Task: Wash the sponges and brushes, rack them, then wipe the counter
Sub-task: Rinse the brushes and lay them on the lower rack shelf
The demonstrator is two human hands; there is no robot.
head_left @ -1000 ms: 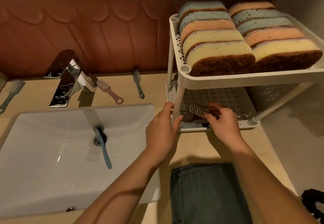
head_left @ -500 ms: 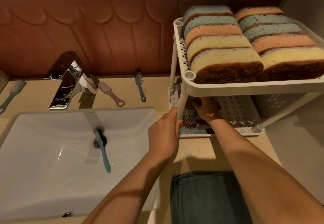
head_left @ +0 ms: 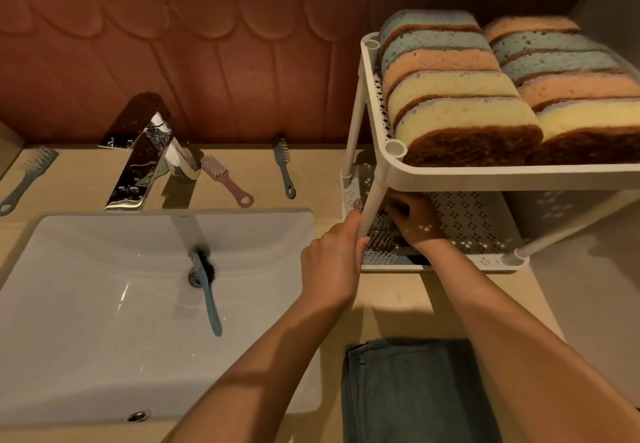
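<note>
A white two-tier rack [head_left: 485,177] stands on the counter at the right. Its top shelf holds two rows of several blue, orange and yellow sponges [head_left: 464,120]. My left hand [head_left: 332,259] grips the rack's front left post. Under the top shelf, my right hand [head_left: 419,224] reaches into the perforated lower shelf [head_left: 478,227], its fingers curled on a dark brush among the brushes [head_left: 381,234] lying there. A blue brush [head_left: 211,304] lies in the sink over the drain. A pink brush [head_left: 225,179], a grey-blue brush [head_left: 285,168] and a teal brush [head_left: 27,175] lie on the counter behind the sink.
The white sink [head_left: 86,304] fills the left, with a chrome faucet [head_left: 138,162] behind it. A folded dark blue-grey cloth [head_left: 415,390] lies on the beige counter [head_left: 381,304] in front of the rack. A red-brown tiled wall and a mirror edge run along the back.
My right hand carried the dark brush from the shelf's front edge deeper under the top shelf. My left hand stayed on the rack post.
</note>
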